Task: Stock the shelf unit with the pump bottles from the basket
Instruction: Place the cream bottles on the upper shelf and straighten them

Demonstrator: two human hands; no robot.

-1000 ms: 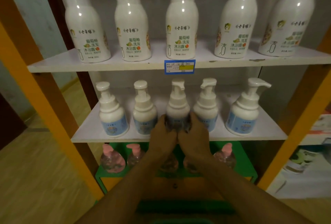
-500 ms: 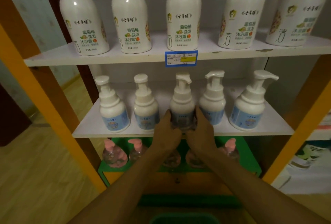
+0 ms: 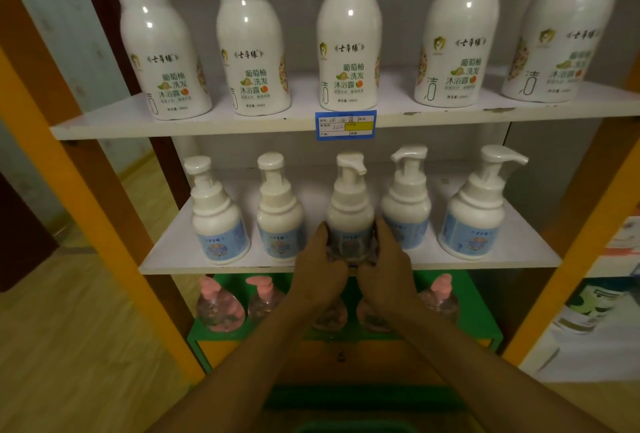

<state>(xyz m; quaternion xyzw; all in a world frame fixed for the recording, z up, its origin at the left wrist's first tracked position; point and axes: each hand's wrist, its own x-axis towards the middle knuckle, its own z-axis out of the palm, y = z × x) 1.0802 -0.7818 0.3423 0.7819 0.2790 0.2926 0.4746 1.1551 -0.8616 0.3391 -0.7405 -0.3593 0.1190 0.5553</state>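
Observation:
A small white pump bottle with a blue label stands upright at the front middle of the white middle shelf. My left hand cups its lower left side and my right hand cups its lower right side, so its base is hidden. Two matching bottles stand to its left and two to its right. Only the green rim of the basket shows at the bottom edge.
Several tall white bottles fill the top shelf, above a blue price tag. Clear bottles with pink pumps stand on a green bottom shelf. Orange uprights frame the unit. Wooden floor lies to the left.
The centre bottle's nozzle has turned from pointing straight at me to pointing right. Both hands stay wrapped around its base. My view has shifted slightly.

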